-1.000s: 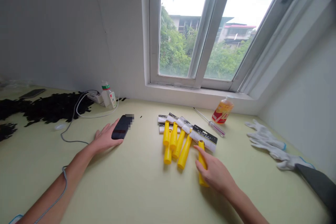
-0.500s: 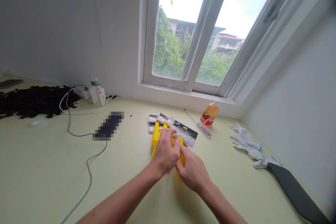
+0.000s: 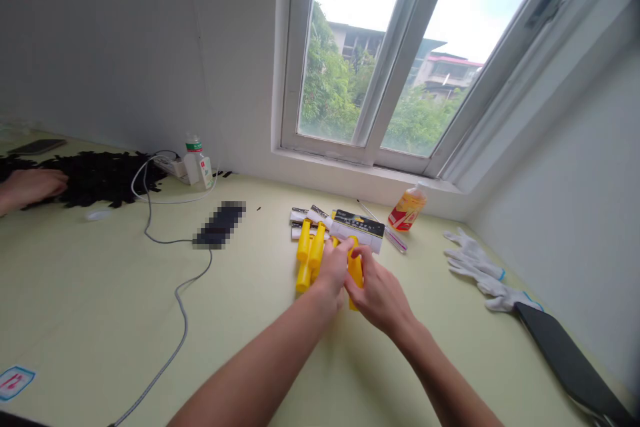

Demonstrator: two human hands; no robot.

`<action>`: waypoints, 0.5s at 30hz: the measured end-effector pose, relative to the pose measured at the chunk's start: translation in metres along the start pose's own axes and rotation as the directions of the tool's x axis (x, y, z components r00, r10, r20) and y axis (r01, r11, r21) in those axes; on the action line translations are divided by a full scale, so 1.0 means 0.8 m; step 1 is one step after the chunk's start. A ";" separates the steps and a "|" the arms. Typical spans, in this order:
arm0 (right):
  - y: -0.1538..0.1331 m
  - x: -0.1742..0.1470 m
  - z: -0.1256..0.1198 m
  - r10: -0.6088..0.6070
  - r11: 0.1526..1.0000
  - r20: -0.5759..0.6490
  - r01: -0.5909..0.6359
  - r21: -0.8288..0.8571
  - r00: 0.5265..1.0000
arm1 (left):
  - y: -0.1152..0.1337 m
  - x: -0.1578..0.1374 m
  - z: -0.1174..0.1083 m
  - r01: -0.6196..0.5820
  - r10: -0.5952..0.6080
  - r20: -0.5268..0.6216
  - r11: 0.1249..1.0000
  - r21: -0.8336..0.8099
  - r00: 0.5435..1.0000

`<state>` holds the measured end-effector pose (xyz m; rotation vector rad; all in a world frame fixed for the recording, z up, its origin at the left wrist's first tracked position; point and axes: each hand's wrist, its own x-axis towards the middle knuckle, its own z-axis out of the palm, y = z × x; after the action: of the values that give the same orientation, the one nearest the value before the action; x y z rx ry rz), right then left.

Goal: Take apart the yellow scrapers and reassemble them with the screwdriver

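Note:
A yellow-handled tool [image 3: 355, 273] with a black-and-white packaging card [image 3: 357, 230] at its far end is between my two hands; the kind of tool is hidden by the card. My right hand [image 3: 383, 290] has its fingers and thumb curled round the handle. With closed fingers, my left hand [image 3: 335, 265] pinches the same tool near its top, just below the card. Several more yellow-handled tools [image 3: 303, 240] with similar cards lie in an overlapping group just left of my left hand, which partly covers them.
Behind the cards lie a screwdriver [image 3: 395, 239] and an orange-filled bottle [image 3: 407, 207]. White gloves [image 3: 475, 263] and a dark flat object [image 3: 565, 353] are at right. At left are a cable [image 3: 185, 320], a pixelated dark object [image 3: 220, 223], a clear bottle [image 3: 196, 163] and a black strip pile [image 3: 110, 177], with another person's hand [image 3: 35, 188].
My hands have shifted along the tool, the left uncovering more yellow handles. The view has swung slightly left. Another person's hand has appeared at the black pile.

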<state>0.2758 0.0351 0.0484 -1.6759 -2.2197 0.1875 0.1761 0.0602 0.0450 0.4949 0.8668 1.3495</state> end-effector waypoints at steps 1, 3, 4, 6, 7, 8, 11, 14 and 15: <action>-0.001 0.000 -0.002 0.003 1.000 -0.010 -0.003 -0.014 1.000 | 0.001 0.003 0.001 0.039 -0.039 0.027 0.999 0.002 0.999; -0.003 0.000 -0.005 -0.021 0.999 -0.027 0.021 -0.031 0.999 | 0.005 0.012 0.004 0.064 -0.064 0.061 0.998 0.014 0.996; -0.003 -0.001 -0.006 -0.046 0.999 -0.025 0.046 -0.024 0.999 | 0.009 0.018 0.004 0.056 -0.057 0.067 0.998 0.008 0.996; -0.002 -0.004 -0.008 -0.090 0.996 -0.004 0.090 0.023 0.996 | 0.018 0.031 0.005 0.040 -0.040 0.084 0.999 -0.001 0.996; -0.001 -0.007 -0.009 -0.102 0.993 0.003 0.101 0.055 0.995 | 0.023 0.037 0.005 0.032 -0.031 0.098 0.999 -0.006 0.995; 0.001 -0.009 -0.011 -0.104 0.991 -0.003 0.104 0.088 0.995 | 0.028 0.041 0.005 0.025 -0.023 0.118 1.000 -0.010 0.993; 0.011 -0.016 -0.017 -0.078 0.974 -0.103 0.098 0.206 0.992 | 0.040 0.046 0.000 -0.009 0.011 0.189 1.000 -0.015 0.982; 0.024 -0.017 -0.024 0.024 0.942 -0.256 0.064 0.331 0.966 | 0.041 0.034 -0.013 -0.043 0.040 0.242 0.999 0.009 0.970; 0.028 -0.014 -0.025 0.073 0.928 -0.307 0.048 0.370 0.949 | 0.039 0.027 -0.019 -0.052 0.045 0.253 0.998 0.025 0.966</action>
<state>0.3060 0.0284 0.0580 -1.4000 -1.8020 0.3018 0.1443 0.0845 0.0534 0.7003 0.6700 1.2855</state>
